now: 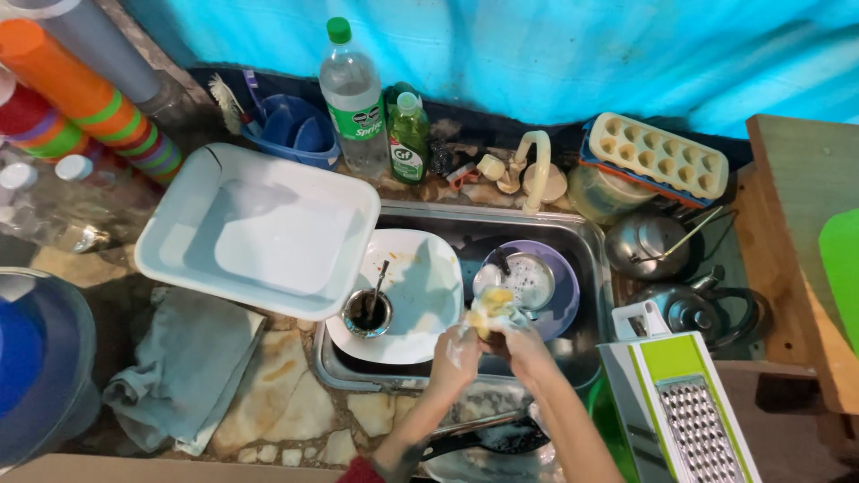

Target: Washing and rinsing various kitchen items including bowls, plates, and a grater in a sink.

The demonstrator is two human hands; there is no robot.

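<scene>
Both my soapy left hand [458,347] and right hand [519,344] grip a yellow sponge [491,309] over the sink [586,259].

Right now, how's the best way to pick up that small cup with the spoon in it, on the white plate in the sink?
Probably grip the cup around its round outer wall, coming from above on the near side; the spoon leans away toward the back.

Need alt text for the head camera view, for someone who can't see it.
Both hands, left hand and right hand, hold a soapy yellow sponge over a steel sink holding a white square plate, a cup and a purple plate.
</scene>
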